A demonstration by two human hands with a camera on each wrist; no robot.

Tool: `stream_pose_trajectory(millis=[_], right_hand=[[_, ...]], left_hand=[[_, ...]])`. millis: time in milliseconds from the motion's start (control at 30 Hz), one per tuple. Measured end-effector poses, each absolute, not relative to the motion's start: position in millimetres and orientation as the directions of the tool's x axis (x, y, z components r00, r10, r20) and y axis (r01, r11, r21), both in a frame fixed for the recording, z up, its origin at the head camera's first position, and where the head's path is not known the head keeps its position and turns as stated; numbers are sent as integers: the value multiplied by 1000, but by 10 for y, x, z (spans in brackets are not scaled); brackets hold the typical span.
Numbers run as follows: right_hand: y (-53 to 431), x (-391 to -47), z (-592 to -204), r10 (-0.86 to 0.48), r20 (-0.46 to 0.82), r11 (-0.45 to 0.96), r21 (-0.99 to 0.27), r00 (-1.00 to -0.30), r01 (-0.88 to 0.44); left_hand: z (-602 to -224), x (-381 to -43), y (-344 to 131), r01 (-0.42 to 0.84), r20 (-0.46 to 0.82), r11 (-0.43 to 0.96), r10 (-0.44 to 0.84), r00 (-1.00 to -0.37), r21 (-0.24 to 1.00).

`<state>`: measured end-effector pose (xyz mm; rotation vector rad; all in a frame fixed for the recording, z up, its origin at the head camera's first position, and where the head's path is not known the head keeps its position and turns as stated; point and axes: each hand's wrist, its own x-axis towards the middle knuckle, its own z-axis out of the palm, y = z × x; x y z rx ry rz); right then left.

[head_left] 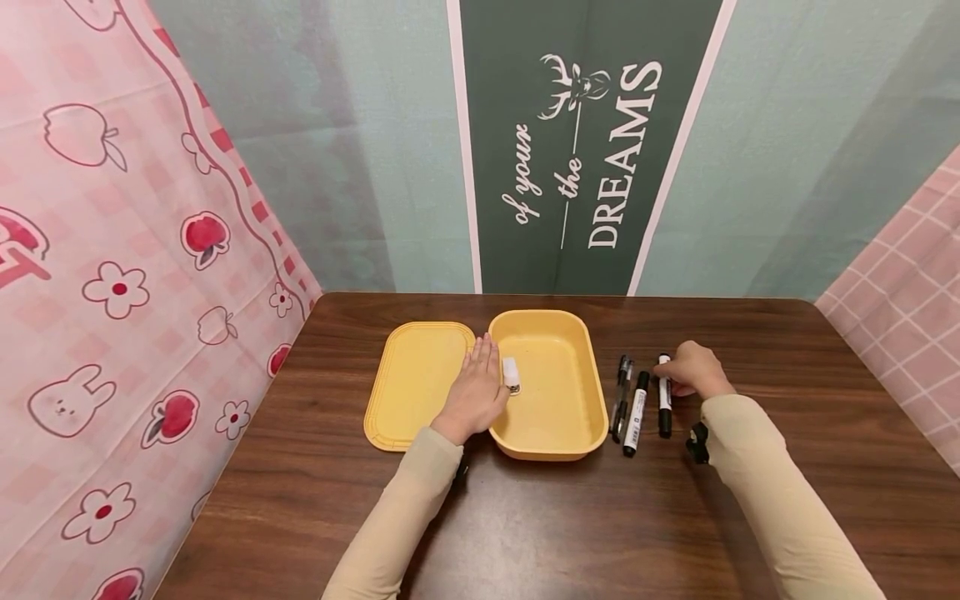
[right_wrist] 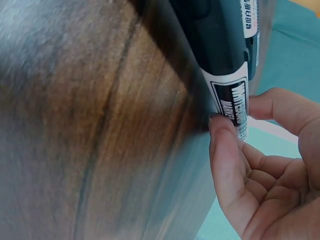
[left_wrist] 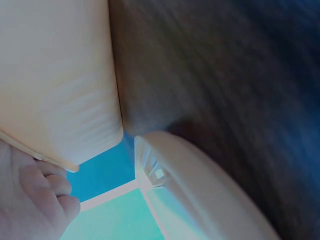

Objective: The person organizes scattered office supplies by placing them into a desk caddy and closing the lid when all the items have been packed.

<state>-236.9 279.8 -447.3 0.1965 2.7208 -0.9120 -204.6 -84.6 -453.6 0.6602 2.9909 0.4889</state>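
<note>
My left hand [head_left: 474, 390] rests with straight fingers against the left rim of a yellow plastic box [head_left: 551, 455]. In the left wrist view, its fingers [left_wrist: 40, 185] touch the box wall [left_wrist: 55, 85]. Inside the box, near that hand, lies a small white item [head_left: 511, 371] with a shiny end; its kind is unclear. On the right, my right hand [head_left: 693, 371] pinches a black-and-white whiteboard marker [head_left: 665, 408] between thumb and finger. The right wrist view shows the marker's label [right_wrist: 232, 100] between the fingertips [right_wrist: 222, 135].
A second whiteboard marker [head_left: 636, 417] lies between the box and the right hand. Beside it are slim dark pens [head_left: 622, 400]. The flat yellow lid [head_left: 412, 375] lies left of the box on the brown wooden table [head_left: 525, 533]. Printed curtains [head_left: 375, 150] hang behind.
</note>
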Motion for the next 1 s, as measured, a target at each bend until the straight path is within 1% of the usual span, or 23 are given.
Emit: stream_pose_trajectory(millis=[200,600,1000], right_hand=[[2806,-2358,-4451,52,-278,806,-555,-959,205],[2724,-2336,-4292,53,-187,843,-519,-981,145],[2585,-2353,-4207,60,-162,858,-497,-985,134]], left_hand=[[-4532,-2039,-846,413,36,857,423,-905,308],[-4523,-2028,-854,415,38,855,426,-904,311],[-4545,-2041,-857,424,48,852,431,-901,307]])
